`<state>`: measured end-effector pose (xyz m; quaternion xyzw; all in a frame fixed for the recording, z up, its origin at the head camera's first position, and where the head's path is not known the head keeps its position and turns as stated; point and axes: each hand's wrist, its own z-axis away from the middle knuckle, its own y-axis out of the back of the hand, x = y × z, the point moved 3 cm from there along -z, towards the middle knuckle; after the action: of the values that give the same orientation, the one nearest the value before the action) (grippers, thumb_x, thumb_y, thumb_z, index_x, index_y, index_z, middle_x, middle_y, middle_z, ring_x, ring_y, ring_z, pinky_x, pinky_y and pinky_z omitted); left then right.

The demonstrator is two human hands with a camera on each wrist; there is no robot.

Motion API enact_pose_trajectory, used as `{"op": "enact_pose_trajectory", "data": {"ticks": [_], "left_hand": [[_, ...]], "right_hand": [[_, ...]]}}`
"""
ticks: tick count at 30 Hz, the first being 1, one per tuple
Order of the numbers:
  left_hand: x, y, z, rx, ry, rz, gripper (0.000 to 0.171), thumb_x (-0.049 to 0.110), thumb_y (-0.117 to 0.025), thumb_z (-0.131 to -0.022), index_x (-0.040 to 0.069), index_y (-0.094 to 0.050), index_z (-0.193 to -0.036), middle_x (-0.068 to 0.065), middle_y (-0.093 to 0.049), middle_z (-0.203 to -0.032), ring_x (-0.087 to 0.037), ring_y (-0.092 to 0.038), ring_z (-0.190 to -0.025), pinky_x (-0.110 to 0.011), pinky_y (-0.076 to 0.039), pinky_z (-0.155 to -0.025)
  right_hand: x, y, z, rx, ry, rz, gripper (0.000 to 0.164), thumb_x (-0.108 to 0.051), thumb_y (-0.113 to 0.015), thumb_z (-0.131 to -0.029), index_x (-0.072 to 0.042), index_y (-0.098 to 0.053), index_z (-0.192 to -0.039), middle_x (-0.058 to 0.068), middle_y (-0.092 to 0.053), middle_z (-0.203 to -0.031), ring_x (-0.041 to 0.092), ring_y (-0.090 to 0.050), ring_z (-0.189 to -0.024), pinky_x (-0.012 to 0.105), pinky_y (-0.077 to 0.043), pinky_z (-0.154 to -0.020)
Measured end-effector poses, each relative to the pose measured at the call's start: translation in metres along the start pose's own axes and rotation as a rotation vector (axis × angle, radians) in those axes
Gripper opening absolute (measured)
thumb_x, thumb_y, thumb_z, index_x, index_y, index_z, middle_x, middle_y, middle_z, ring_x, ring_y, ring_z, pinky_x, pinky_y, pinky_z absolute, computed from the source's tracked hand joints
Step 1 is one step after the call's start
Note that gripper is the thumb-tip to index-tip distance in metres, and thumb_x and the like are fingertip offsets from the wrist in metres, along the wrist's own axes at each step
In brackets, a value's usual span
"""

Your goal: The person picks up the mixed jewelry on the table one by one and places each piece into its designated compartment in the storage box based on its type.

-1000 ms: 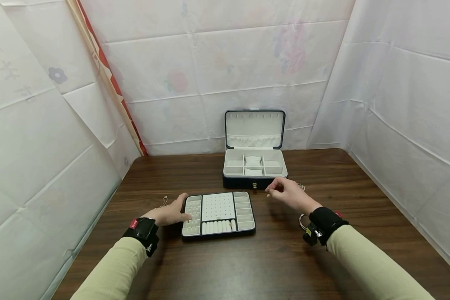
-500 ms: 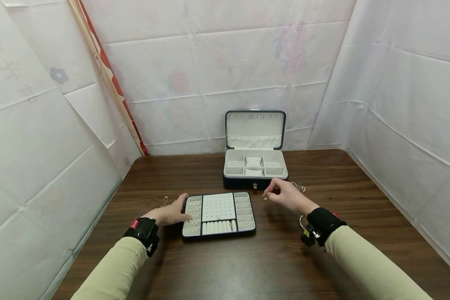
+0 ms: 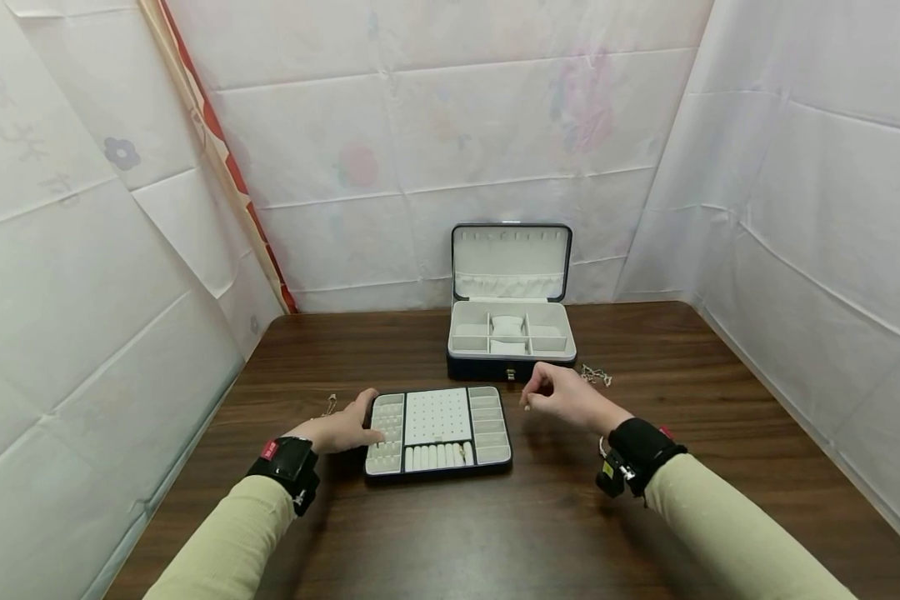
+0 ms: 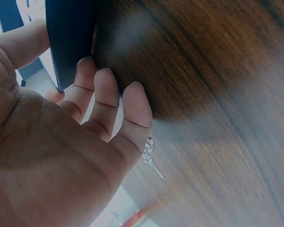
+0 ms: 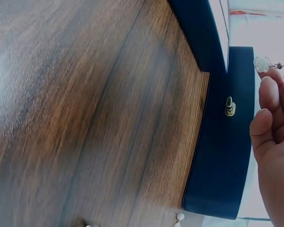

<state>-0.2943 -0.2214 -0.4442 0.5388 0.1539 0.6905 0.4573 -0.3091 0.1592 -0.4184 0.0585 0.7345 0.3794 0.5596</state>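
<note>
In the head view my left hand grips the left edge of a dark jewelry tray, thumb over the rim and fingers along the outer side. The left wrist view has the thumb on the dark wall of the tray, with the other fingers bent beside it. My right hand hovers over the table between tray and box. Its fingertips pinch a small drop earring with a pale flower-shaped bead hanging from a thin metal link. Something small and gold stands among the white ring rolls.
Behind the tray, a dark jewelry box stands with its lid raised and cushions inside. Tangled jewelry lies to the box's right. A thin chain lies left of the tray. White sheeting encloses the table's back and sides.
My right hand has moved left and slightly toward me, carrying the earring closer to the tray. More of the jewelry behind it now shows. The left hand has stayed on the tray.
</note>
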Motion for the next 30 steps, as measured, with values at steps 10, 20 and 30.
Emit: {"op": "enact_pose_trajectory", "data": {"ticks": [10,20,30], "left_hand": [[-0.001,0.0,0.0,-0.003,-0.01,0.013,0.091,0.025,-0.073,-0.096,0.0,-0.013,-0.159,-0.033,-0.024,-0.16,-0.046,-0.026,-0.147,-0.065,-0.025,-0.116],[-0.002,-0.001,-0.001,0.0,-0.012,0.008,0.091,0.024,-0.073,-0.096,0.0,-0.012,-0.159,-0.033,-0.024,-0.16,-0.046,-0.026,-0.147,-0.064,-0.025,-0.116],[0.0,-0.001,-0.001,0.001,0.002,0.007,0.091,0.023,-0.071,-0.097,-0.001,-0.009,-0.159,-0.034,-0.019,-0.162,-0.047,-0.022,-0.15,-0.063,-0.022,-0.118]], "right_hand": [[-0.003,-0.005,-0.003,-0.041,0.017,-0.032,0.007,-0.009,-0.061,-0.09,-0.005,-0.06,-0.095,0.009,-0.076,-0.097,0.018,-0.067,-0.089,0.031,-0.05,-0.075],[-0.005,-0.01,-0.004,-0.043,0.009,-0.014,0.006,-0.008,-0.066,-0.093,-0.011,-0.06,-0.093,-0.001,-0.075,-0.091,0.015,-0.068,-0.085,0.029,-0.052,-0.073],[-0.008,-0.019,-0.009,-0.03,0.043,0.036,0.008,-0.008,-0.068,-0.092,-0.012,-0.062,-0.089,-0.004,-0.07,-0.083,0.01,-0.062,-0.075,0.026,-0.05,-0.067]]}}
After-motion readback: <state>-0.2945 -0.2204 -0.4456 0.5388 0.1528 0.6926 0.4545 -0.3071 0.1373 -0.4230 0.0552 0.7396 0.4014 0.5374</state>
